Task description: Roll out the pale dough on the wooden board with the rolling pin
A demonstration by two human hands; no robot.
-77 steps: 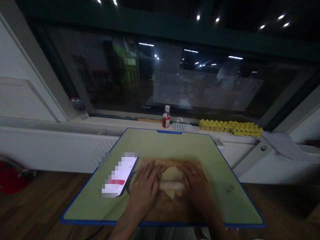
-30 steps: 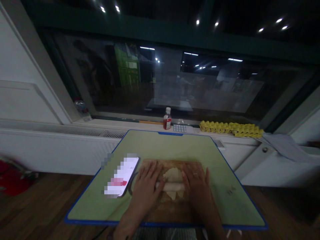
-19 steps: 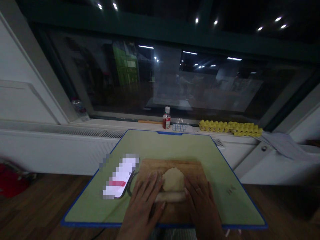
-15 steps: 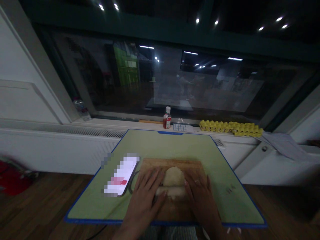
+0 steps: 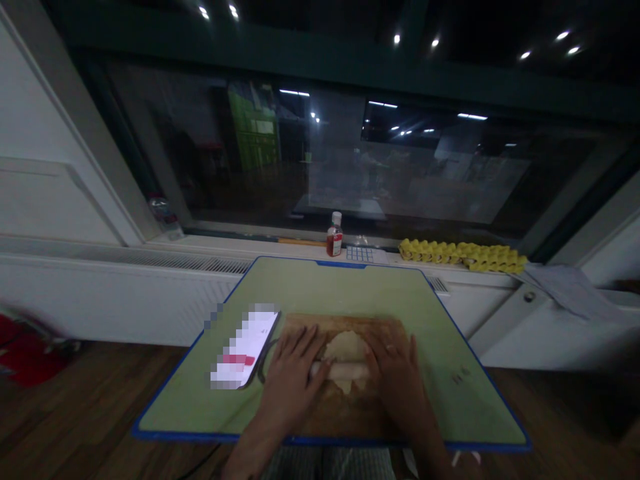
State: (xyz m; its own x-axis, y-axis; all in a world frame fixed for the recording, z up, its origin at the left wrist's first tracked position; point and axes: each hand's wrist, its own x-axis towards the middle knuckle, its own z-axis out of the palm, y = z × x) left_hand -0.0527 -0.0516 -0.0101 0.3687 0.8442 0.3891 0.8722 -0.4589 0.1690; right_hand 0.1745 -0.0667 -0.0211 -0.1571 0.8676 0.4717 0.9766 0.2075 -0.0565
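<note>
A short pale rolling pin (image 5: 345,371) lies crosswise over a flattened piece of dough (image 5: 346,347), which shows on its far side and a little on its near side. The dough rests on a wooden board (image 5: 345,417). My left hand (image 5: 293,370) lies flat over the pin's left end, fingers stretched out and thumb along the pin. Across from it, my right hand (image 5: 395,370) is pressed flat over the right end, fingers extended forward. Both ends of the pin are hidden under my hands.
The board sits on a green folding table (image 5: 320,287) with a blue rim. A lit phone (image 5: 250,347) lies to the left, a cable beside it. On the sill behind stand a small bottle (image 5: 335,237) and a yellow egg carton (image 5: 460,255).
Both hands and the rolling pin have moved slightly away from me across the dough. Some dough now shows on the near side of the pin.
</note>
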